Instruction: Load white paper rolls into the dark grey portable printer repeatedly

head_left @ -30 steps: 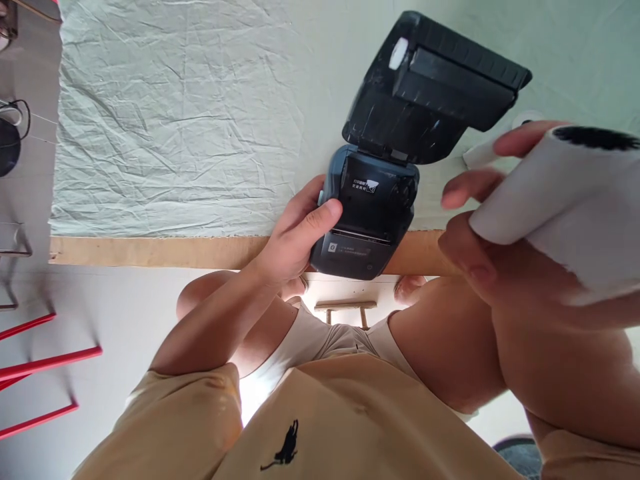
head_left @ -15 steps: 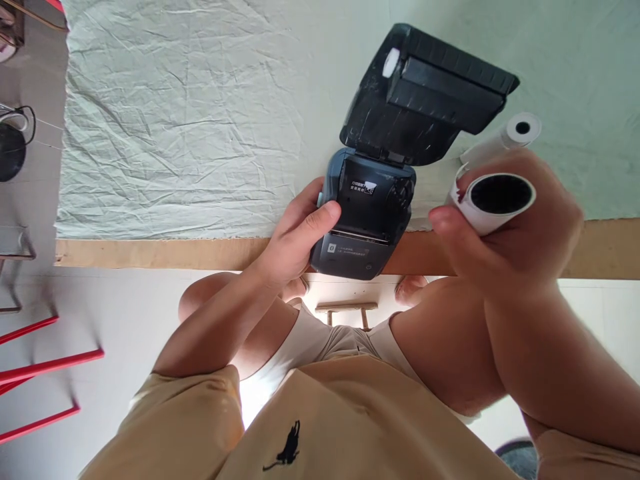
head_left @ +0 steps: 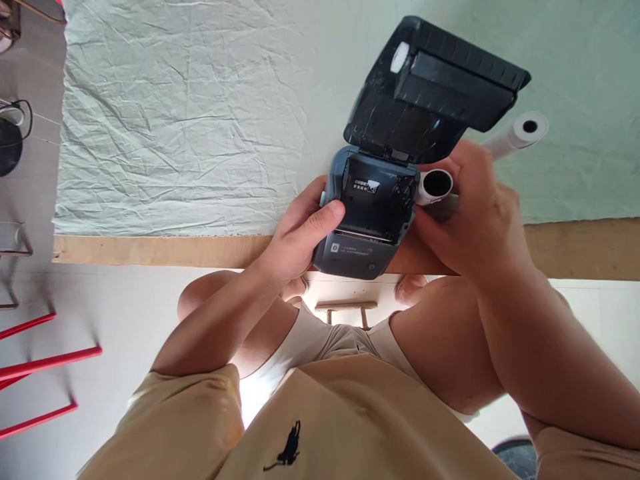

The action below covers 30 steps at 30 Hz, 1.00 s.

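The left hand (head_left: 297, 240) clamps the black device (head_left: 357, 260) above the worktop's (head_left: 150, 250) edge, lid (head_left: 380, 107) open; the right hand (head_left: 487, 217) grips 1 white roll (head_left: 425, 195) alongside, contact unclear. A 2nd roll (head_left: 513, 141) lies beyond. Bringing roll and device together would call for matched angles.

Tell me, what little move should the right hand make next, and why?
Probably ease the white roll over the empty bay: the black device's lid stands open, the left hand steadies the body, and the right hand holds the roll just beside the bay, outside it.
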{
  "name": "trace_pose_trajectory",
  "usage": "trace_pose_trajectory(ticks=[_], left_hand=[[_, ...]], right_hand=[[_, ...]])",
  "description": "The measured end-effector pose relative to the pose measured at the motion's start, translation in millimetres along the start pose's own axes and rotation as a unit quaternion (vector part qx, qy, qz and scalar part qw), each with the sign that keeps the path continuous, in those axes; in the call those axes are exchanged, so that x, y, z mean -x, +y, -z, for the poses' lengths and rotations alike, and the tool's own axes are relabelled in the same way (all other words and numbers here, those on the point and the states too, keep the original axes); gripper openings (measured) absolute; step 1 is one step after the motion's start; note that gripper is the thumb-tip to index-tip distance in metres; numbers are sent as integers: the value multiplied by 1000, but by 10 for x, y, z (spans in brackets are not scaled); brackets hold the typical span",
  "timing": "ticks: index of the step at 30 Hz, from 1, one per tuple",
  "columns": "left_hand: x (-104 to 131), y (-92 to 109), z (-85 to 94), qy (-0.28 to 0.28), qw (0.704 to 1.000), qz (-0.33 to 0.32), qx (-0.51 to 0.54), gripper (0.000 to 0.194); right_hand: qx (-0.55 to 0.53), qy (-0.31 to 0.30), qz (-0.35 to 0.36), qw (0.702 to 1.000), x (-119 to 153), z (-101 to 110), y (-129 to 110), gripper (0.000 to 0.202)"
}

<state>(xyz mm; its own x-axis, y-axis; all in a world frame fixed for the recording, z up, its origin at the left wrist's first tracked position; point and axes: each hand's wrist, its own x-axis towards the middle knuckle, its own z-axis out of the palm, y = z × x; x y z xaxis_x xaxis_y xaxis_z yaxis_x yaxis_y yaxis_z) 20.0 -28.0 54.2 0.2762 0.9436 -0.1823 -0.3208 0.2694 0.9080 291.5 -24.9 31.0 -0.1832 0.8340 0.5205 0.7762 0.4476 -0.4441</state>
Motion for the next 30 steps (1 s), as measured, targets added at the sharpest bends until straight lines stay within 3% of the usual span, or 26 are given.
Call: trace_pose_trajectory(ticks=[2, 5, 8, 10, 13, 16, 19, 22, 26, 30], left_hand=[[9, 4, -2, 2, 1000, 9, -6, 41], [13, 5, 9, -1, 1000, 18, -10, 42], [5, -9, 26, -18, 1000, 7, -5, 40], [-9, -13, 25, -19, 1000, -8, -4, 43], [-36, 8, -1, -22, 1000, -9, -5, 45], [-60, 43, -30, -27, 1000, -8, -10, 45], [-64, 52, -42, -26, 999, -18, -11, 44], [-49, 40, -44, -21, 1000, -12, 3, 40], [-35, 45, -45, -14, 1000, -2, 4, 42], [-50, 78, -63, -16, 1000, -8, -5, 45]], right_hand=[[-20, 22, 15, 999, -23, 29, 35, 63], [-26, 144, 63, 987, -85, 122, 166, 36], [48, 221, 85, 970, -134, 192, 393, 41], [88, 190, 58, 976, -130, 198, 568, 55], [81, 99, -37, 991, -84, 191, 782, 71], [59, 21, -132, 989, -64, 225, 855, 83], [33, 16, -174, 984, -97, 263, 789, 65], [-29, -11, -169, 985, -138, 258, 693, 44], [-57, -26, -127, 990, -140, 202, 620, 44], [-124, 80, -73, 986, -145, 162, 488, 52]])
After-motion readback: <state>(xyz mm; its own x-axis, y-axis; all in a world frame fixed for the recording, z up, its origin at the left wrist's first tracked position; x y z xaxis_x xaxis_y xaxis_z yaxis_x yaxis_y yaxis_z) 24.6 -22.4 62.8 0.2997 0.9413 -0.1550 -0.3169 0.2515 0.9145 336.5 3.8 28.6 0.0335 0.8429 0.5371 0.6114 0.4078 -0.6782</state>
